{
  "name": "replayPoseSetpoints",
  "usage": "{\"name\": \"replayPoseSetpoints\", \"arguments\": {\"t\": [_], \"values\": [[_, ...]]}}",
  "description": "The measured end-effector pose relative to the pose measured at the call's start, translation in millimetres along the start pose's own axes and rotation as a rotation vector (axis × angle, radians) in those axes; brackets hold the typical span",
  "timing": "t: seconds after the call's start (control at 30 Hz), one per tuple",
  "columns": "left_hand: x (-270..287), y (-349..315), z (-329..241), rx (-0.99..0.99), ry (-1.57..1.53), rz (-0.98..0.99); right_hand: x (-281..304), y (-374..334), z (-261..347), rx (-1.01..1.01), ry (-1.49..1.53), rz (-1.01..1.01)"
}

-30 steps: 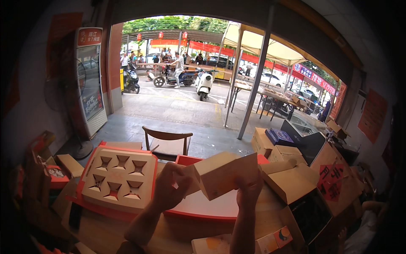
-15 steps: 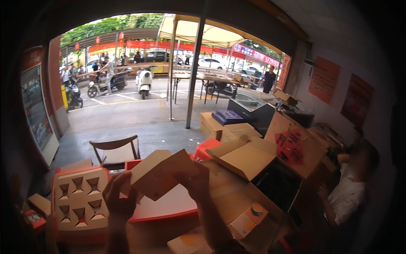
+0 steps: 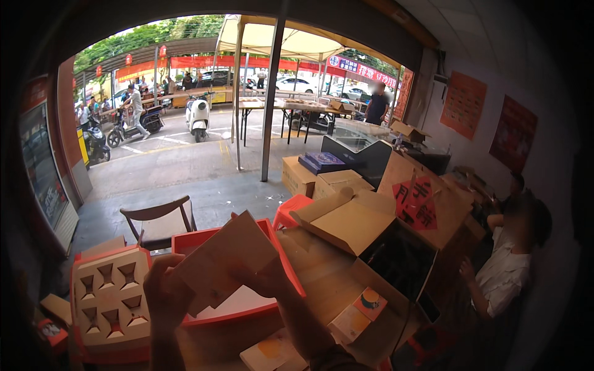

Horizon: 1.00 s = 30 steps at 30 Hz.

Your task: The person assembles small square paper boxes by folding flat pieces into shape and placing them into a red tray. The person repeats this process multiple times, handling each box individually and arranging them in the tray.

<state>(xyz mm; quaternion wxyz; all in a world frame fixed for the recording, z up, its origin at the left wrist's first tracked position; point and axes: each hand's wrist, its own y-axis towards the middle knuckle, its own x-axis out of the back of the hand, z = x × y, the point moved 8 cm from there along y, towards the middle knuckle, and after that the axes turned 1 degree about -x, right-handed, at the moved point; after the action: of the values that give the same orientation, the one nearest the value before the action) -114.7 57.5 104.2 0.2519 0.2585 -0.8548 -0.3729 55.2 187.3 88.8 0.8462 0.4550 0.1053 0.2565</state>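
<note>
Over the red tray point(image 3: 287, 260), the carton point(image 3: 218, 256) now turns its broad face to me. My left hand point(image 3: 164, 289) curls round one edge, my right hand point(image 3: 270, 279) clasps another, leaving neither free.

The cardboard box point(image 3: 226, 263) is hiding some fingers of the left hand point(image 3: 164, 287) and right hand point(image 3: 269, 281), and is covering part of the red tray point(image 3: 286, 256) behind it. The lower edge is cutting off the left forearm point(image 3: 166, 346), the right forearm point(image 3: 309, 331) and the nearest small box point(image 3: 269, 351). Deep shadow is concealing the contents of the open carton point(image 3: 399, 260). Blur is obscuring the head of the seated person point(image 3: 508, 269). The dark rim is swallowing the outer side of the refrigerator point(image 3: 46, 173).
</note>
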Motion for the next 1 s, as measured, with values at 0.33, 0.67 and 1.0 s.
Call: {"name": "replayPoseSetpoints", "arguments": {"t": [0.33, 0.67, 1.0], "values": [[-28.9, -3.9, -5.7, 0.233, -0.288, 0.293, 3.4, -0.7, -11.7, -0.216, 0.015, 0.086], [-16.4, -10.3, 17.3, 0.360, -0.320, 0.226, 15.8, 9.3, 7.5, -0.241, 0.041, -0.193], [-22.6, -9.4, 16.8, 0.288, -0.474, 0.160, 15.2, 5.6, 7.9, -0.233, 0.390, -0.120]]}}
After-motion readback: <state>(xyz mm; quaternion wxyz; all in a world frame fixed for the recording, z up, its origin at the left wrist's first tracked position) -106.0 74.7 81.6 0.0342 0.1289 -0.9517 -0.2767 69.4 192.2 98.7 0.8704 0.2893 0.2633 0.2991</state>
